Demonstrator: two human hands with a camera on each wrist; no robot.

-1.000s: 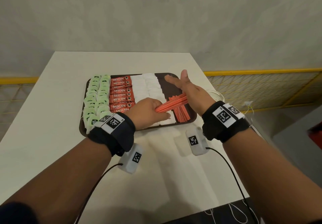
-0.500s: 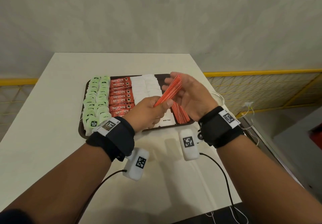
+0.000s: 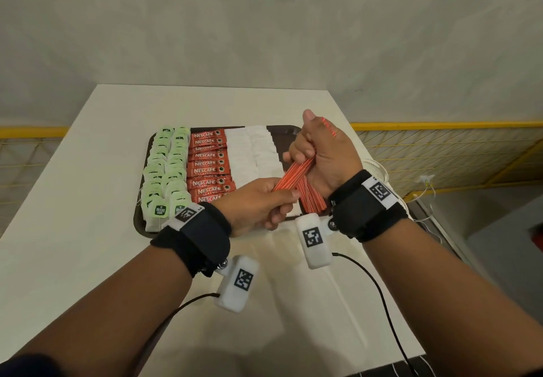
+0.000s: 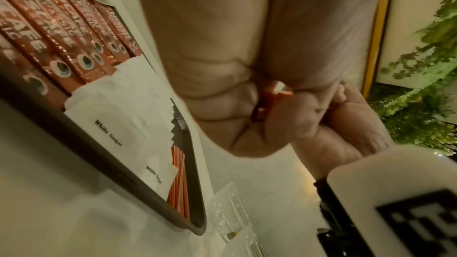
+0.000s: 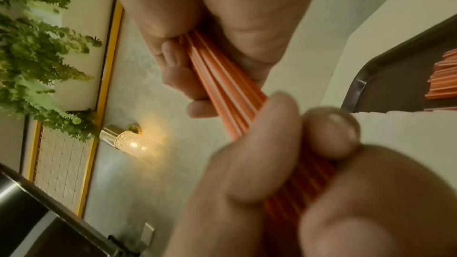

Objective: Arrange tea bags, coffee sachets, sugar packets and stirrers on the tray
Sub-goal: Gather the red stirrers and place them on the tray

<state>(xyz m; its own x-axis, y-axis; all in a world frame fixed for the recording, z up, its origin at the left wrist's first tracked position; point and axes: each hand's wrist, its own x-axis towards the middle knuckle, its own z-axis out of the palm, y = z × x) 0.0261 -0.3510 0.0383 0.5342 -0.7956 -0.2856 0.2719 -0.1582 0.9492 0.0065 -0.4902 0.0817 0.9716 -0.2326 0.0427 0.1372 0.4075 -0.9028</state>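
A dark tray (image 3: pixel 140 224) on the white table holds rows of green-tagged tea bags (image 3: pixel 164 177), red coffee sachets (image 3: pixel 210 165) and white sugar packets (image 3: pixel 252 153). More red-and-white stirrers (image 3: pixel 313 197) lie on the tray's right side. Both hands hold one bundle of stirrers (image 3: pixel 293 175) above that side. My left hand (image 3: pixel 264 200) pinches the near end, and my right hand (image 3: pixel 317 153) is curled round the far end. In the right wrist view the bundle of stirrers (image 5: pixel 222 93) runs between the two hands. The left wrist view shows sugar packets (image 4: pixel 128 108) and the tray (image 4: pixel 195 163).
A clear plastic wrapper (image 4: pixel 232 212) lies on the table by the tray's near right corner. White cables (image 3: pixel 379 168) trail off the table's right edge. A yellow-framed railing (image 3: pixel 440 141) runs behind the table.
My right hand went from flat and open beside the bundle to wrapped round its far end. The bundle has tilted up from lying nearly flat, and both hands have risen slightly.
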